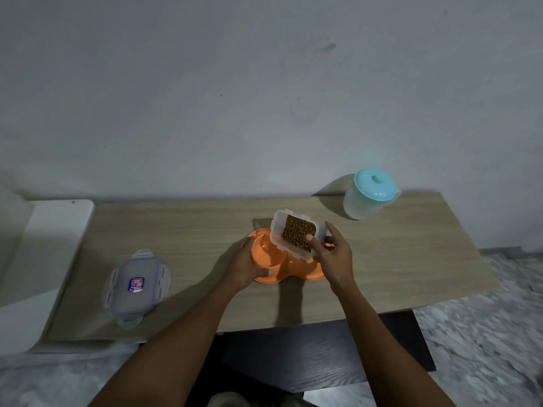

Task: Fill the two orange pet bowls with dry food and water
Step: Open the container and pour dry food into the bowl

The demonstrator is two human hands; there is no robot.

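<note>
- The left hand (249, 267) and the right hand (333, 255) are bare, with slim fingers.
- A short, pale nail shows on the right thumb (309, 237).
- The left forearm (176, 333) and the right forearm (382, 333) are lean and bare from wrist to the lower edge of the view.
- Between the arms, at the bottom edge, lies a strip of mottled olive cloth (255, 400), perhaps trousers or shorts; it is too dim and cropped to be sure.
</note>
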